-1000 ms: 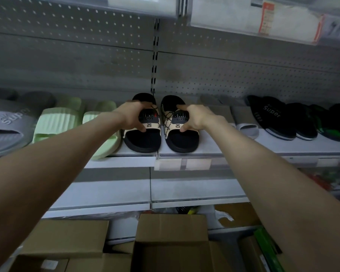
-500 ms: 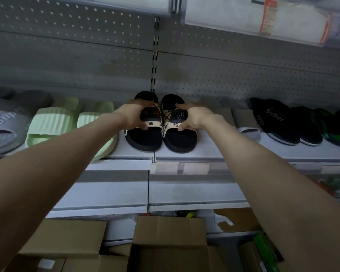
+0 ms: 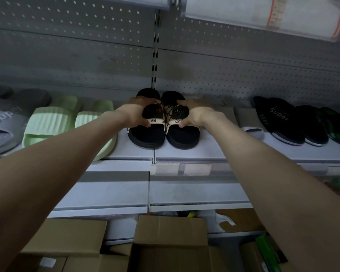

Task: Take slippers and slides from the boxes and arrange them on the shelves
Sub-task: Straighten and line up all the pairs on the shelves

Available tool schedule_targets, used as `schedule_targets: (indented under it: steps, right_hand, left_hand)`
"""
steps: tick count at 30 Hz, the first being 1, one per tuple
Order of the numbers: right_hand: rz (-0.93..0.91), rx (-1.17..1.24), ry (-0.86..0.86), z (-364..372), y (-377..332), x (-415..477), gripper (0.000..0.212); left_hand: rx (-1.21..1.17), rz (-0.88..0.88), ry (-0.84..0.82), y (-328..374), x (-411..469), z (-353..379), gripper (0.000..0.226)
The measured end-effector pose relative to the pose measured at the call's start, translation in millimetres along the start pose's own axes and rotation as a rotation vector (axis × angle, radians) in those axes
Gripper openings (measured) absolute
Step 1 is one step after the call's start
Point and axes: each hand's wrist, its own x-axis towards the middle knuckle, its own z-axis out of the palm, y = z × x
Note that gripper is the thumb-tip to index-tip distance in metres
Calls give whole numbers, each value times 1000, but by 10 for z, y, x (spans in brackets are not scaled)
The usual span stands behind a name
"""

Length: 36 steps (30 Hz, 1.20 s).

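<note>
Two hands on one pair here: the left hand [image 3: 134, 112] is wrapped over the strap of the left slide [image 3: 146, 122] and the right hand [image 3: 194, 114] is doing the same on the right slide [image 3: 182, 124]. Fingers are curled over the far side of each strap with the thumbs tucked under the near edge, so both grips are closed on the straps. Both slides are black with a beige patterned strap that has a "25" on it, and they sit side by side, touching, flat on the shelf [image 3: 214, 148], heels toward the camera, right in front of the slotted upright [image 3: 155, 55] of the pegboard back wall.

Just left of that pair are pale green slides [image 3: 49, 122], and further left a grey one marked "Super" [image 3: 2, 122]. Right of the pair there's a light grey slide [image 3: 249, 126], then black "Super" slides [image 3: 283, 122], then darker ones with green bits I can't make out well. Below the shelf, open cardboard boxes [image 3: 171, 238] sit down low.
</note>
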Motion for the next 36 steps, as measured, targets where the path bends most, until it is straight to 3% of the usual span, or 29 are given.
schedule_targets:
  steps: [36]
  right_hand:
    - [-64, 3, -20, -65, 88, 149, 91]
  left_hand:
    - [-10, 14, 24, -12, 145, -10, 86]
